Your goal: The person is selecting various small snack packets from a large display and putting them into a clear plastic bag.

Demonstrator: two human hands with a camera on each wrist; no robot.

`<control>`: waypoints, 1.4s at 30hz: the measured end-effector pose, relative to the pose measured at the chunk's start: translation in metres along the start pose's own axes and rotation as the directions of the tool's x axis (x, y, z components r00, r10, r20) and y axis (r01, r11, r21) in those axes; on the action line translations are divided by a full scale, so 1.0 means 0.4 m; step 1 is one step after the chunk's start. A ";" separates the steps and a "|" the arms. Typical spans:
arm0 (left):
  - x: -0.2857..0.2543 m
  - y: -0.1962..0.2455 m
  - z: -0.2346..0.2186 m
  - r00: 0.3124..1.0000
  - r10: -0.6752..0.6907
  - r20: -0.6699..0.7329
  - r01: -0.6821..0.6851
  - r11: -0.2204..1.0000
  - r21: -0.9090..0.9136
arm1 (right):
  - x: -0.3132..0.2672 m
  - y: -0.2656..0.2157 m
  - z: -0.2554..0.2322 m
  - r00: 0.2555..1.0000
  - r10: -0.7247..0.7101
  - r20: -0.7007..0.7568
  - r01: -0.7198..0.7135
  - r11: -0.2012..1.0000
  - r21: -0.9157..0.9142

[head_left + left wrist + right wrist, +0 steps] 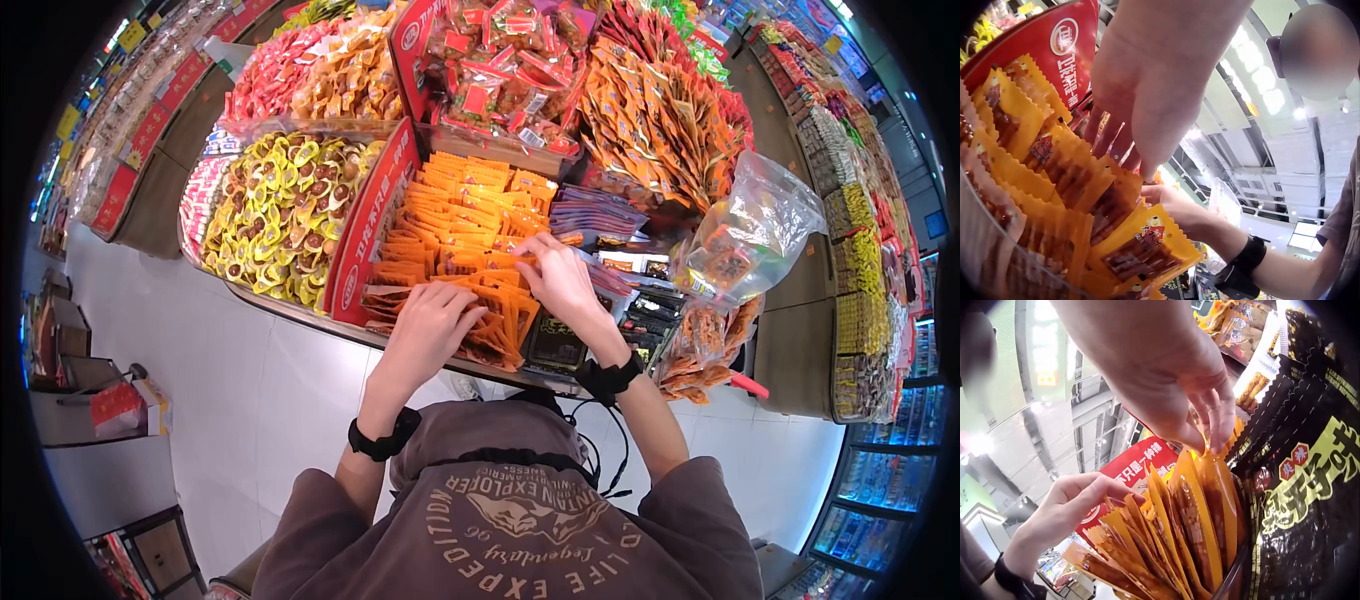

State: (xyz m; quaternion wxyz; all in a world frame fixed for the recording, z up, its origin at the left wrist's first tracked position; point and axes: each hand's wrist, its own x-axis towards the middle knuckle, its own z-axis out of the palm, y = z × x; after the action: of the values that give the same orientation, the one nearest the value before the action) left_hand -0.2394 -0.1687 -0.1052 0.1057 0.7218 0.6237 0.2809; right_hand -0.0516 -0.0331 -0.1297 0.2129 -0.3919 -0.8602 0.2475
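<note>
Rows of orange snack packets (450, 215) stand on edge in a bin, both hands over its near part. My right hand (562, 285) reaches down from the right; in the right wrist view its thumb and fingertips pinch the top edge of an orange snack packet (1215, 487). The left hand (428, 328) lies over the front packets, its fairly straight fingers touching their top edges. Seen from the left wrist, those fingers reach down behind the nearest packets (1147, 240), which hide the fingertips. Black snack packets (1310, 506) stand right beside the orange ones.
A red printed divider (372, 225) separates the orange packets from yellow-wrapped sweets (285, 195) on the left. Purple packets (597, 212) lie behind the black ones. A clear plastic bag (750, 235) with packets inside sits at the right. Further shelves (810, 330) stand across the aisle.
</note>
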 end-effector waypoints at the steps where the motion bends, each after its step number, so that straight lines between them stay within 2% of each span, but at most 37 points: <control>1: -0.002 -0.007 -0.002 0.999 0.039 0.017 -0.039 0.999 -0.022 | -0.001 -0.009 0.003 1.000 0.025 -0.008 -0.025 1.000 -0.010; 3: -0.003 -0.019 -0.011 0.995 0.098 0.030 -0.096 0.994 -0.046 | 0.001 -0.013 0.007 1.000 0.027 -0.014 -0.027 0.999 -0.020; 8: 0.008 -0.037 -0.025 0.988 0.145 0.047 -0.140 0.987 -0.084 | -0.005 -0.015 0.008 0.999 0.023 -0.044 -0.024 0.999 -0.032; 14: 0.035 -0.045 -0.032 0.978 0.204 0.041 -0.197 0.971 -0.137 | 0.009 -0.018 0.021 0.999 0.034 -0.029 -0.038 0.988 -0.147; 19: 0.058 -0.049 -0.027 0.967 0.241 0.078 -0.229 0.963 -0.145 | 0.012 -0.012 0.008 0.995 -0.072 -0.067 0.056 0.977 -0.207; 21: 0.064 -0.043 -0.023 0.967 0.257 -0.003 -0.251 0.944 -0.215 | 0.004 -0.030 -0.022 0.991 -0.093 -0.099 0.072 0.977 -0.201; 22: 0.067 -0.039 -0.023 0.965 0.261 0.005 -0.254 0.943 -0.217 | 0.001 -0.041 -0.043 0.991 -0.085 -0.103 0.063 0.978 -0.198; 25: 0.091 -0.015 -0.027 0.969 0.245 0.021 -0.231 0.939 -0.254 | -0.008 -0.069 -0.122 0.971 -0.017 -0.237 -0.006 0.995 -0.095; 26: 0.098 -0.005 -0.030 0.968 0.249 0.025 -0.235 0.937 -0.258 | -0.004 -0.068 -0.144 0.959 -0.031 -0.281 0.013 0.998 -0.065; 28: 0.114 0.018 -0.032 0.982 0.185 0.031 -0.168 0.939 -0.299 | -0.011 -0.082 -0.189 0.940 0.110 -0.324 -0.094 0.994 0.063; 29: 0.123 0.035 -0.033 0.991 0.135 0.022 -0.121 0.938 -0.325 | -0.016 -0.090 -0.211 0.940 0.111 -0.322 -0.096 0.993 0.061; 30: 0.130 0.047 -0.030 0.991 0.134 0.020 -0.121 0.939 -0.323 | -0.019 -0.097 -0.230 0.926 0.157 -0.345 -0.105 0.981 0.165; 31: 0.138 0.057 -0.028 0.995 0.098 0.014 -0.083 0.908 -0.410 | -0.020 -0.098 -0.241 0.909 0.205 -0.364 -0.108 0.957 0.268; 32: 0.145 0.068 -0.026 0.998 0.060 0.013 -0.046 0.867 -0.496 | -0.022 -0.098 -0.245 0.909 0.203 -0.365 -0.106 0.958 0.268; 33: 0.153 0.080 -0.033 0.993 0.024 0.113 0.040 0.847 -0.531 | -0.026 -0.100 -0.247 0.889 0.283 -0.360 -0.077 0.867 0.492; 34: 0.160 0.091 -0.023 0.994 0.023 0.110 0.040 0.844 -0.534 | -0.031 -0.100 -0.249 0.871 0.360 -0.334 -0.038 0.728 0.685; 36: 0.177 0.118 -0.005 0.997 -0.042 0.063 0.074 0.689 -0.721 | -0.045 -0.091 -0.241 0.886 0.340 -0.316 0.038 0.625 0.780; 37: 0.184 0.133 -0.004 0.995 -0.065 0.079 0.102 0.639 -0.762 | -0.053 -0.087 -0.233 0.896 0.327 -0.299 0.057 0.583 0.810; 38: 0.191 0.141 0.011 0.995 -0.064 0.079 0.102 0.640 -0.762 | -0.063 -0.082 -0.225 0.906 0.315 -0.284 0.075 0.539 0.839; 40: 0.201 0.152 0.048 0.976 -0.219 -0.021 0.079 0.439 -0.895 | -0.087 -0.073 -0.213 0.897 0.338 -0.284 0.084 0.500 0.862; 42: 0.223 0.163 0.059 0.982 -0.190 -0.011 0.067 0.399 -0.914 | -0.108 -0.059 -0.207 0.908 0.338 -0.247 0.072 0.456 0.887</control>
State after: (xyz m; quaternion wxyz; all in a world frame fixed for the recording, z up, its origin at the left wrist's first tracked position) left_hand -0.1663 -0.0913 -0.0672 0.4661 0.4809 0.4296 0.6057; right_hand 0.0075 -0.0590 -0.0579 0.5296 -0.3336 -0.5126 0.5878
